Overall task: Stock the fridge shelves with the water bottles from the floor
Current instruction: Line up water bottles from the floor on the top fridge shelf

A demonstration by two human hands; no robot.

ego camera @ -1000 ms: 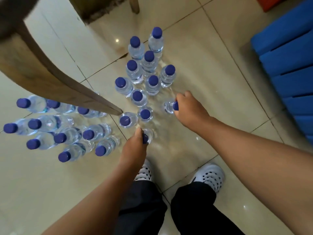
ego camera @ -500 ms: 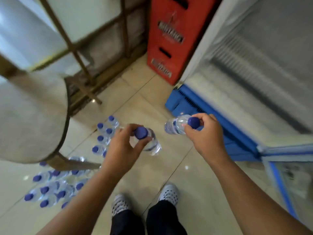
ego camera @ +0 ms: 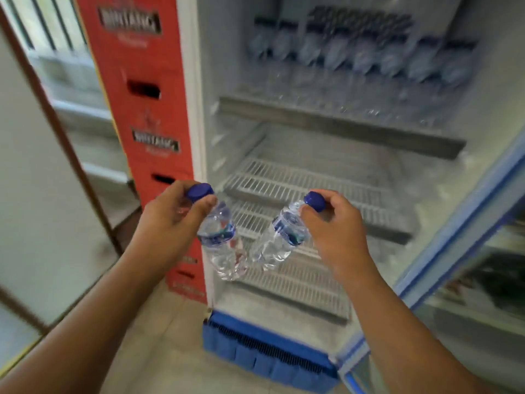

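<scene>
Floor: pale tiles [ego camera: 170,354].
Left: white panel [ego camera: 31,194], brown frame.
Behind: stacked red crates [ego camera: 145,115]; barred window [ego camera: 45,24], daylit, blurred.

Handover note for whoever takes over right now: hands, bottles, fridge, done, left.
Left hand grips a clear plastic blue-capped water bottle by its neck; right hand holds a second such bottle likewise.
Both hang before the open white fridge.
Done: a row of bottles stands on the upper shelf.
Left: shelve these two on the bare white wire shelves; floor stock is out of view.
</scene>
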